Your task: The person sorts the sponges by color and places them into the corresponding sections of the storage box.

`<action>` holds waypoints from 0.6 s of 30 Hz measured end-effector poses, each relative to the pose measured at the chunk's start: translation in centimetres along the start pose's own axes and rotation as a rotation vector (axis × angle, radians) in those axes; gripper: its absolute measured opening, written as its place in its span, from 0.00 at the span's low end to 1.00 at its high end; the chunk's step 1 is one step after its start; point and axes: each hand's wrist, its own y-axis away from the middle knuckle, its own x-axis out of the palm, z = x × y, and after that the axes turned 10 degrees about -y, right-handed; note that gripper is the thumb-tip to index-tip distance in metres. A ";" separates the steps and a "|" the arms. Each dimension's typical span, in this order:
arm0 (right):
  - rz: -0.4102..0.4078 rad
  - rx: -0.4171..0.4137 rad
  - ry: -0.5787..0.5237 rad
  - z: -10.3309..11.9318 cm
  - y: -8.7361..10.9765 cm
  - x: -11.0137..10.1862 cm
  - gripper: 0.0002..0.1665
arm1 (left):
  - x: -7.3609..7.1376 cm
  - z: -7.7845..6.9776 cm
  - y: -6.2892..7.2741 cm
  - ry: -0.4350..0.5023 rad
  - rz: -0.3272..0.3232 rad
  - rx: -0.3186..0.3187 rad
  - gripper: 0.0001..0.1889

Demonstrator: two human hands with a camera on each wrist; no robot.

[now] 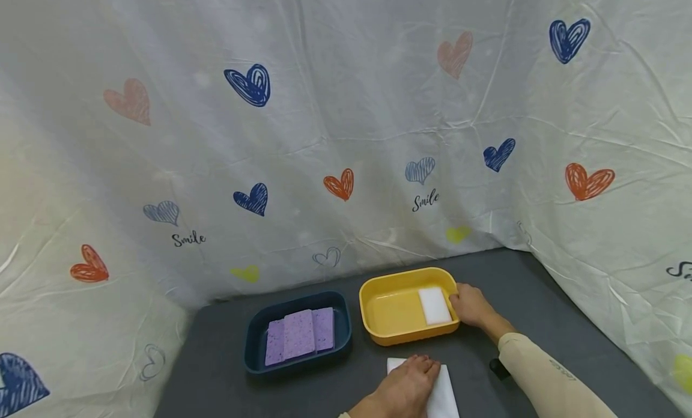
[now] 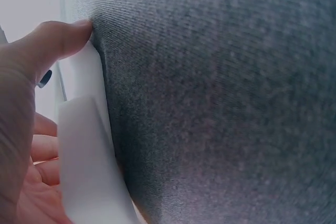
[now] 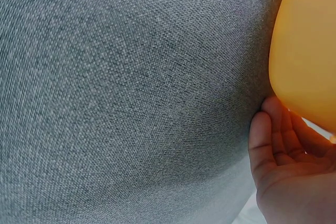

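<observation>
A yellow plastic bin (image 1: 386, 334) stands on the dark table with one white sponge (image 1: 434, 305) lying at its right side. My right hand (image 1: 472, 305) grips the bin's right rim. In the right wrist view, the fingers (image 3: 261, 135) are bent against the bin's outer wall (image 3: 304, 66). Nearer the front, my left hand (image 1: 404, 385) lies over white sponges (image 1: 444, 394). The left wrist view has the thumb (image 2: 63, 38) at one sponge's end, with fingers bent behind a nearer white sponge (image 2: 92, 166). The hand hides part of these sponges.
A dark blue bin (image 1: 254, 369) to the left holds purple speckled sponges (image 1: 299, 335). A small black object (image 1: 498, 369) lies beside the right forearm. Behind and to both sides of the grey table (image 1: 216, 370) hangs a white curtain (image 1: 346, 106) printed with hearts.
</observation>
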 end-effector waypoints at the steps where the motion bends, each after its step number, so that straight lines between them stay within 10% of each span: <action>1: 0.002 0.000 -0.001 0.0 0.0 0.0 0.20 | -0.1 -0.1 0.1 -0.006 -0.006 -0.001 0.46; 9: 0.004 -0.003 0.006 0.2 0.1 0.0 0.21 | 1.0 0.2 -0.3 -0.008 -0.047 -0.006 0.48; 18: -0.003 0.014 0.018 0.3 0.1 0.0 0.21 | -1.5 0.3 0.6 0.067 0.020 -0.052 0.54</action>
